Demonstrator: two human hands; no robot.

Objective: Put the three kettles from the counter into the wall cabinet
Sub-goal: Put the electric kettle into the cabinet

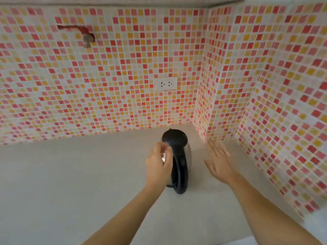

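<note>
One kettle with a steel body, black lid and black loop handle stands upright on the grey counter, near the tiled corner. My left hand is against the kettle's left side, fingers curled at the lid edge; whether it grips is unclear. My right hand hovers to the right of the kettle, fingers spread and flat, touching nothing. No other kettle and no wall cabinet are in view.
Mosaic tile walls in pink, red and yellow enclose the counter at the back and right. A white double socket sits on the back wall above the kettle. A capped pipe stub protrudes at the upper left.
</note>
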